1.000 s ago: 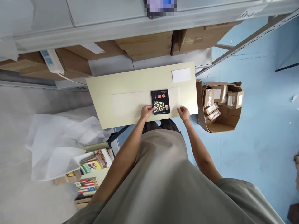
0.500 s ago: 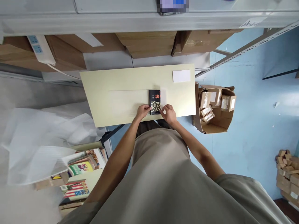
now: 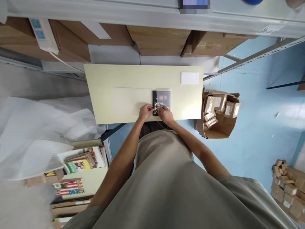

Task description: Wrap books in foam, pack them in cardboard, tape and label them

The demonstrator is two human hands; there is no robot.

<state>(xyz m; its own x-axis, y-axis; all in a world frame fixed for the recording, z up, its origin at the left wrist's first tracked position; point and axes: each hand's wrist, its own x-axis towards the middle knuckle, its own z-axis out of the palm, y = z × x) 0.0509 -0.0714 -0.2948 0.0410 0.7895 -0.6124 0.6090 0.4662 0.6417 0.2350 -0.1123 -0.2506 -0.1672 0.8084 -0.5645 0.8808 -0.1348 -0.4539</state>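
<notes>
The translucent sheet [image 3: 131, 101] spreads leftmost on the table [image 3: 102, 76]. My left hand [image 3: 146, 112] has its fingertips drawn together at the book's left edge; whether they pinch anything, I can't tell. The black book [image 3: 154, 96] lies flat before me, long axis and cover top pointing away; 填字 reads through the sheet's flap, which my right hand [image 3: 166, 115] pinches over the cover.

Open room runs along the far side of the table [image 3: 133, 74], interrupted by a white card [image 3: 190, 78] at right; left hand [image 3: 145, 112] and right hand [image 3: 166, 115] crowd the book [image 3: 154, 98]; shelved boxes [image 3: 164, 39] stand beyond; an open carton [image 3: 219, 127] sits near the right end.
</notes>
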